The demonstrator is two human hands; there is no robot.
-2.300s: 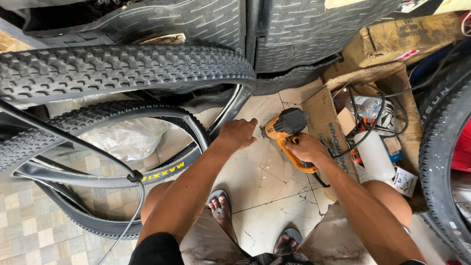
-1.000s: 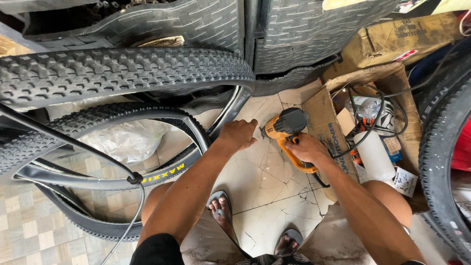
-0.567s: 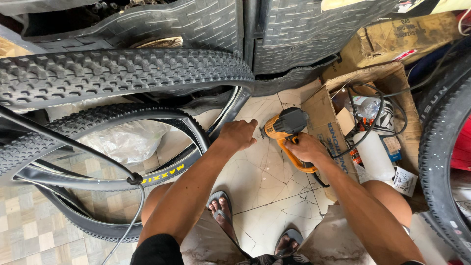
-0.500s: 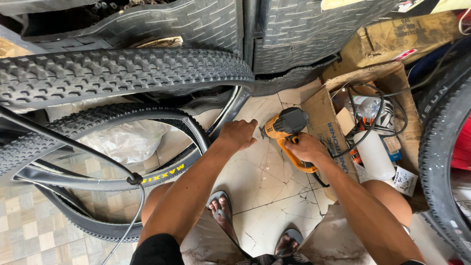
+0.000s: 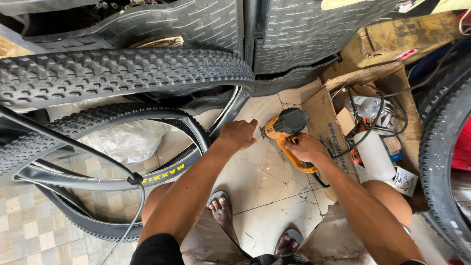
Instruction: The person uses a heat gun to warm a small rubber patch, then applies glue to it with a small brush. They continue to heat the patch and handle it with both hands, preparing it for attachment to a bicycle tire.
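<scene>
My right hand grips the orange handle of a corded power drill with a dark grey body. The drill's nose points left toward my left hand. That hand is curled with fingers closed beside the drill tip, near a silver wheel rim. I cannot tell what the left fingers pinch. A knobby black tyre runs across the upper left above the rim. A second tyre with yellow lettering lies lower left on the tiled floor.
An open cardboard box at right holds cables, a white bottle and small packets. Another black tyre stands at the far right edge. Black ribbed mats lie at the top. A crumpled plastic bag sits inside the wheel. My sandalled feet are below.
</scene>
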